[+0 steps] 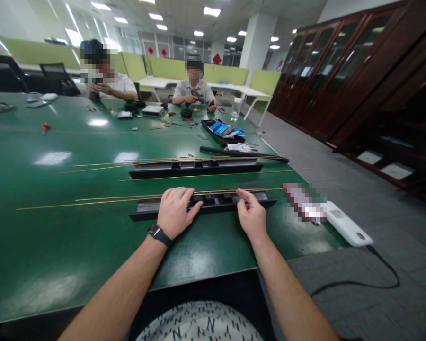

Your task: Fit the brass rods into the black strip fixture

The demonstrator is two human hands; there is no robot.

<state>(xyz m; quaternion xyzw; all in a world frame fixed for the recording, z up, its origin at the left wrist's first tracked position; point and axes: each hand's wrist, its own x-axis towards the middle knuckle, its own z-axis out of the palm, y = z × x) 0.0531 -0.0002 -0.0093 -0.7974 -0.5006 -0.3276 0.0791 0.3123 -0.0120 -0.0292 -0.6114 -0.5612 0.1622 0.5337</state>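
Note:
A long black channel-shaped rail (213,207) lies across the green table in front of me, with dark blocks set in its trough. My left hand (175,208) rests over its left half, fingers across the far edge and thumb toward the near side. Thin gold-coloured rods (102,201) run along the rail's far edge and stick out well past its left end. Over the right half, my right hand (251,213) has its fingers curled, with the index fingertip and thumb at a rod; the exact pinch is partly hidden.
Behind lies a second black rail (199,169) with more rods. Farther back are a black tube (244,154), white gloves (238,148) and a black tray (213,135) holding blue packets. At right sit a red-edged phone (303,202) and a white corded device (348,225). Two people sit opposite.

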